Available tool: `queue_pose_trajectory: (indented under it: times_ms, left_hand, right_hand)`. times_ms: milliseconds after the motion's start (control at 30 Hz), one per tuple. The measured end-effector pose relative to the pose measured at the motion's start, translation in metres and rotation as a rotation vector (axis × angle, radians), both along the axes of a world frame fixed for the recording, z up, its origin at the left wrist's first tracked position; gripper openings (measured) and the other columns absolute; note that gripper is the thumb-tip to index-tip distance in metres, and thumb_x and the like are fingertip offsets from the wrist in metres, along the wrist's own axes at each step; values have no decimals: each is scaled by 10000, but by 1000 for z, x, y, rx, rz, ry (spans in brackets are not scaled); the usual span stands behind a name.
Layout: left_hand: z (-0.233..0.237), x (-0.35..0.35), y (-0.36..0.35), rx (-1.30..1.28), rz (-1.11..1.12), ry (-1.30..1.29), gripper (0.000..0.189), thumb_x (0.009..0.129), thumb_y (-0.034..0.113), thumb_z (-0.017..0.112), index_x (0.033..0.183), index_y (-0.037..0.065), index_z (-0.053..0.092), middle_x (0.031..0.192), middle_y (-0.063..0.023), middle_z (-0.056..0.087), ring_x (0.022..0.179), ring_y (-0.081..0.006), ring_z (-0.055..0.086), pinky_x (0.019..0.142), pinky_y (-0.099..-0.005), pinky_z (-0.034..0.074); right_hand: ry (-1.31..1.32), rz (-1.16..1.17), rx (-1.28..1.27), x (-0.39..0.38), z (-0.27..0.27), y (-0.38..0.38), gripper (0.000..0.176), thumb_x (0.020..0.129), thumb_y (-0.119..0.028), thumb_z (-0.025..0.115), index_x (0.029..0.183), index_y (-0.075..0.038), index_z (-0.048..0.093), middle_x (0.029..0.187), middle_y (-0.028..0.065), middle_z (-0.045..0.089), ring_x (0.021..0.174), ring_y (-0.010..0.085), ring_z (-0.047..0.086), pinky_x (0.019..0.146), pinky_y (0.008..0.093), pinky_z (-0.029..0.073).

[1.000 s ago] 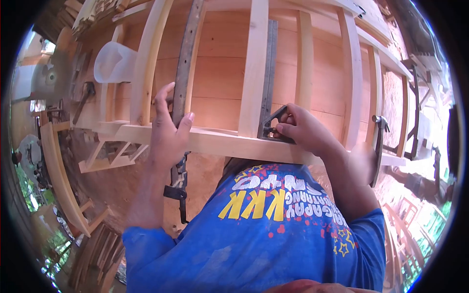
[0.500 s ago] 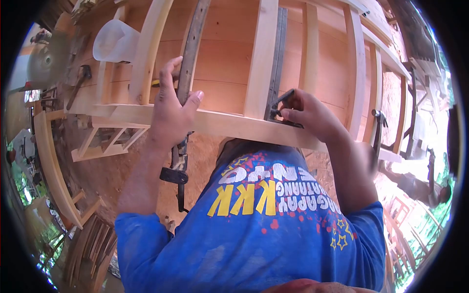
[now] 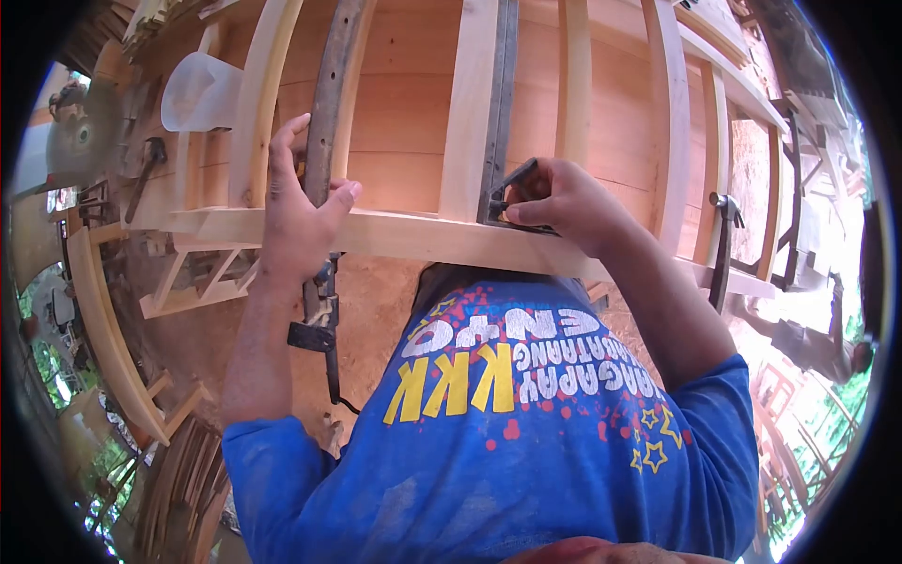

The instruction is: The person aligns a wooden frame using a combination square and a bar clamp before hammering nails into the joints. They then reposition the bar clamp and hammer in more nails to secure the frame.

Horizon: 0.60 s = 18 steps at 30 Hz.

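My left hand [image 3: 308,211] rests at the frame's near rail, its thumb and fingers spread around the lower part of a dark metal bar clamp [image 3: 329,103]. The clamp's screw end hangs below the rail. My right hand [image 3: 559,207] has its fingers pinched on a small dark tool at the foot of a metal square [image 3: 496,141]. That square lies along a pale wooden slat [image 3: 468,122], its corner at the near rail [image 3: 423,237]. Part of the small tool is hidden by my fingers.
A hammer [image 3: 723,244] hangs over the rail at the right. At the upper left are a translucent white container [image 3: 199,92] and another hammer [image 3: 147,174]. More slats cross the wooden boards. A co-worker [image 3: 813,348] is at the far right, and stacked wood strips [image 3: 178,489] stand lower left.
The frame, clamp and square appear shifted left in the view, along with both hands. My right hand remains at the square's foot and my left hand at the clamp.
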State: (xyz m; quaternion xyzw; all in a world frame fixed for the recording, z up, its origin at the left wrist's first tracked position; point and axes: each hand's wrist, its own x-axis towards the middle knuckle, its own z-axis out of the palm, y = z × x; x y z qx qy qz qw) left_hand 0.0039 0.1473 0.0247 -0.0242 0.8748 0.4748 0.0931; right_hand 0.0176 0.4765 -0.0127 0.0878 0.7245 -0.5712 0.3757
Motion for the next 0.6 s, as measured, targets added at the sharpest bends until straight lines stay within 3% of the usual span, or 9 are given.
queue_pose_trajectory:
  times_ms: [233,367,467,600]
  left_hand:
    - [0,0,-4,-55,-9,13,830,882,147,757,1581,126,310,1117,-101,609,982,-166,619,929,-359,524]
    - [-5,0,-7,-67,-21,51,840,876,163,771,1582,123,317,1170,-119,617,997,-175,628,927,-358,527]
    - [-3,-1,-8,-81,-25,30,849,878,174,779,1585,123,313,1209,-134,618,1006,-178,634,923,-358,531]
    - [0,0,-6,-67,-7,1,861,879,171,791,1589,125,307,1246,-132,615,1004,-167,635,909,-345,536]
  right_hand:
    - [-83,-69,-45,-2,2,-7,302,923,-75,763,1174,39,638,1037,112,731,959,169,687,906,317,528]
    - [-148,-103,-106,-2,3,-9,305,961,-66,723,1223,41,608,1040,108,723,987,166,682,938,323,527]
    - [-100,-103,-162,1,-4,-8,328,954,-115,756,1193,65,622,1035,133,731,978,210,707,920,340,547]
    - [108,3,8,3,2,-9,379,908,-147,820,1157,56,621,999,120,720,954,193,696,879,324,548]
